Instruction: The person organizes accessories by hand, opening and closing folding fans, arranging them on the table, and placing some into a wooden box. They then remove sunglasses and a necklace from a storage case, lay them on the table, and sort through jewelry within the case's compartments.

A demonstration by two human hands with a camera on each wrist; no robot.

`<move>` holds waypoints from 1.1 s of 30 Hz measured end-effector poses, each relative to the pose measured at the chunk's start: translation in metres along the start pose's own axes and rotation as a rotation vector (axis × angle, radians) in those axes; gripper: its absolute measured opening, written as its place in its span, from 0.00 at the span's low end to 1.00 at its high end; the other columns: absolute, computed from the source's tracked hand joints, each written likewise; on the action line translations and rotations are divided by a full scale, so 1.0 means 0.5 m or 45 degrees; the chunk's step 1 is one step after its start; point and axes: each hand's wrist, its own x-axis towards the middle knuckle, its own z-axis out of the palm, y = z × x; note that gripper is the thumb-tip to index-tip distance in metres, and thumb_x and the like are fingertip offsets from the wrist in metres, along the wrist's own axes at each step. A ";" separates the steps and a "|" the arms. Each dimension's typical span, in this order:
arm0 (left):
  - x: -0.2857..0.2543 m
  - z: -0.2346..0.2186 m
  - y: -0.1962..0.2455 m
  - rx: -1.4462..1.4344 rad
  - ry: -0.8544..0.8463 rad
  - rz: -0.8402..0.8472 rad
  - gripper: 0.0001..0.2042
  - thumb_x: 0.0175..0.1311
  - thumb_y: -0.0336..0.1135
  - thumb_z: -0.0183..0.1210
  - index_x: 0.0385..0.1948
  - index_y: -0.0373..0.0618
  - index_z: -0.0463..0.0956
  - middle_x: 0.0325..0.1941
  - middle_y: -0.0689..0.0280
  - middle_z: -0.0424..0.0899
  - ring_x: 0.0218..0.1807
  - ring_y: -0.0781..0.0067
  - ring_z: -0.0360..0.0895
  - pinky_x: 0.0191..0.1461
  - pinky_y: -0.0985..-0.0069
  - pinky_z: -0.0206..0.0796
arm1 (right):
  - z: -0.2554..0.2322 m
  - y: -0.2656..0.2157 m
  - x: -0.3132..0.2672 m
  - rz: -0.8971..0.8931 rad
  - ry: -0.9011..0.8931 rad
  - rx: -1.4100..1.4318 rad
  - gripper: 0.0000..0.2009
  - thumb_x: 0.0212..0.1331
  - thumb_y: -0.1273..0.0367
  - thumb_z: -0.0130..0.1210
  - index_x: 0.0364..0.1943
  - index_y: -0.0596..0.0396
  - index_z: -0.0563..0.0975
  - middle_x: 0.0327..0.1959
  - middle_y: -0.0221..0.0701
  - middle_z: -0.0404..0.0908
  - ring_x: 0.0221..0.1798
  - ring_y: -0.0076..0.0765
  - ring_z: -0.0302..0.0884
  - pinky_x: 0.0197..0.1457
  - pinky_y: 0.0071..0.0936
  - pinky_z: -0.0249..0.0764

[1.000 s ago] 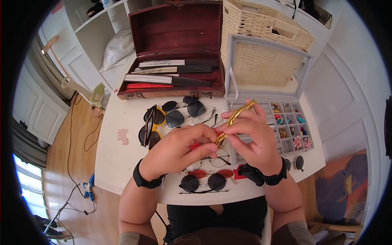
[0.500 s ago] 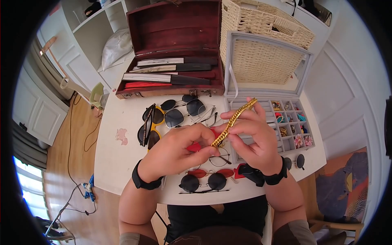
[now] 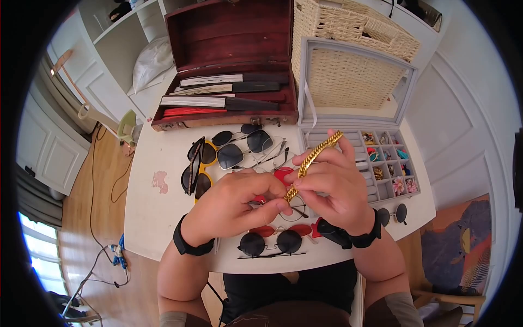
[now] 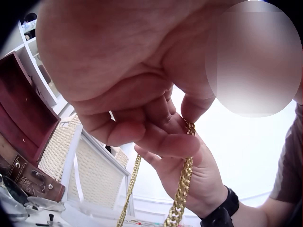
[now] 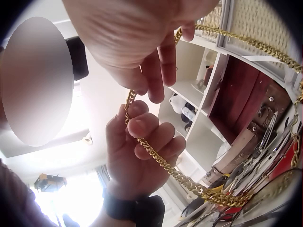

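Note:
A gold chain necklace [image 3: 318, 155] is held up by both hands above the table. My left hand [image 3: 234, 204] pinches one end between thumb and forefinger. Close by, my right hand [image 3: 340, 188] pinches the chain near that end with thumb and fingertips, and a length runs up over its raised fingers. In the right wrist view the necklace [image 5: 161, 163] hangs in a long loop below the hands, down toward the glasses. The left wrist view shows two strands of the necklace [image 4: 181, 194] dropping down. Under the hands lie red-lensed glasses [image 3: 283, 175], partly hidden.
Yellow-framed sunglasses [image 3: 204, 182], square dark sunglasses [image 3: 230, 157] and round dark sunglasses [image 3: 289, 242] lie around the hands. Behind stand an open dark-red chest [image 3: 229, 38] with folding fans, a grey jewellery box with its lid [image 3: 305, 82] raised, and a woven basket [image 3: 327, 24].
Both hands stay nearly in place, still pinching the necklace, with small finger shifts near its end. The head view has tilted slightly, so the chest and box lid sit higher.

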 end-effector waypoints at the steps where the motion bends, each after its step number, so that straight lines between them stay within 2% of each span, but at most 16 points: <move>1: 0.000 0.002 0.000 -0.029 0.034 0.011 0.03 0.67 0.31 0.61 0.36 0.43 0.79 0.32 0.66 0.87 0.33 0.65 0.82 0.38 0.72 0.72 | 0.000 -0.001 0.001 0.000 0.003 0.002 0.16 0.48 0.74 0.72 0.41 0.43 0.82 0.38 0.22 0.86 0.45 0.33 0.80 0.66 0.48 0.60; 2: -0.001 0.002 0.003 -0.030 0.034 0.010 0.03 0.67 0.31 0.61 0.36 0.43 0.79 0.32 0.66 0.87 0.33 0.65 0.82 0.38 0.72 0.72 | 0.000 -0.001 0.001 -0.001 0.007 0.004 0.15 0.48 0.74 0.71 0.40 0.43 0.81 0.37 0.22 0.86 0.44 0.33 0.80 0.66 0.47 0.60; 4: -0.003 0.000 0.015 -0.137 0.027 -0.173 0.03 0.68 0.29 0.60 0.38 0.40 0.78 0.31 0.65 0.86 0.33 0.70 0.83 0.37 0.73 0.73 | -0.003 0.001 -0.002 0.012 -0.003 0.027 0.15 0.48 0.74 0.71 0.40 0.44 0.81 0.36 0.23 0.85 0.44 0.33 0.81 0.66 0.47 0.61; 7: -0.002 0.002 0.025 -0.238 0.062 -0.291 0.04 0.68 0.28 0.60 0.39 0.38 0.77 0.30 0.63 0.85 0.32 0.73 0.83 0.36 0.75 0.73 | 0.000 0.000 -0.004 0.050 0.013 0.059 0.15 0.49 0.75 0.71 0.40 0.45 0.81 0.34 0.24 0.83 0.43 0.33 0.81 0.65 0.46 0.62; 11: -0.001 0.002 0.022 -0.236 0.047 -0.293 0.05 0.67 0.28 0.62 0.38 0.38 0.77 0.28 0.64 0.84 0.31 0.74 0.82 0.37 0.75 0.73 | 0.002 -0.003 0.001 0.068 0.032 0.100 0.14 0.50 0.78 0.69 0.40 0.46 0.80 0.34 0.24 0.84 0.41 0.33 0.82 0.67 0.48 0.63; 16: -0.002 0.011 0.004 -0.105 0.086 -0.118 0.07 0.64 0.29 0.66 0.37 0.39 0.77 0.27 0.66 0.81 0.30 0.74 0.80 0.36 0.74 0.73 | 0.007 -0.003 0.002 0.079 0.011 0.151 0.14 0.50 0.78 0.68 0.39 0.46 0.78 0.37 0.24 0.86 0.43 0.32 0.84 0.70 0.50 0.60; 22: -0.003 0.009 0.007 -0.080 0.084 -0.084 0.07 0.63 0.28 0.65 0.36 0.39 0.76 0.27 0.64 0.81 0.30 0.69 0.80 0.36 0.72 0.72 | 0.004 -0.001 -0.001 0.074 -0.034 0.162 0.15 0.49 0.77 0.69 0.38 0.44 0.78 0.39 0.24 0.86 0.47 0.33 0.84 0.73 0.53 0.57; 24: -0.003 0.008 0.001 -0.072 0.070 -0.062 0.05 0.64 0.28 0.63 0.36 0.40 0.76 0.29 0.65 0.84 0.31 0.73 0.80 0.38 0.76 0.72 | 0.003 0.000 -0.002 0.059 -0.045 0.151 0.15 0.49 0.77 0.70 0.38 0.44 0.78 0.39 0.23 0.86 0.48 0.33 0.84 0.73 0.54 0.56; 25: -0.003 0.007 -0.001 -0.063 0.056 -0.041 0.04 0.66 0.29 0.61 0.36 0.40 0.76 0.30 0.66 0.86 0.31 0.76 0.81 0.39 0.79 0.72 | 0.003 0.000 -0.002 0.035 -0.051 0.127 0.15 0.48 0.77 0.70 0.38 0.43 0.78 0.39 0.23 0.85 0.48 0.33 0.84 0.72 0.54 0.57; 29: -0.004 0.001 0.006 -0.064 0.039 -0.058 0.03 0.68 0.28 0.58 0.36 0.39 0.76 0.30 0.66 0.86 0.31 0.77 0.81 0.39 0.79 0.72 | 0.004 -0.005 -0.004 0.028 -0.024 0.080 0.15 0.48 0.77 0.70 0.37 0.44 0.79 0.38 0.22 0.84 0.47 0.33 0.84 0.68 0.52 0.63; 32: -0.004 0.005 0.012 -0.149 0.009 -0.160 0.03 0.70 0.29 0.57 0.37 0.40 0.76 0.31 0.66 0.86 0.31 0.80 0.80 0.39 0.80 0.71 | 0.005 -0.004 -0.002 -0.008 -0.003 0.100 0.14 0.49 0.77 0.69 0.37 0.45 0.79 0.39 0.23 0.84 0.48 0.33 0.84 0.65 0.48 0.67; 33: -0.006 0.013 0.007 -0.240 0.100 -0.208 0.04 0.70 0.29 0.59 0.38 0.39 0.76 0.31 0.65 0.85 0.31 0.77 0.80 0.38 0.78 0.71 | 0.006 -0.004 0.000 -0.010 -0.002 0.101 0.14 0.49 0.77 0.69 0.37 0.45 0.79 0.39 0.23 0.84 0.48 0.33 0.84 0.65 0.48 0.67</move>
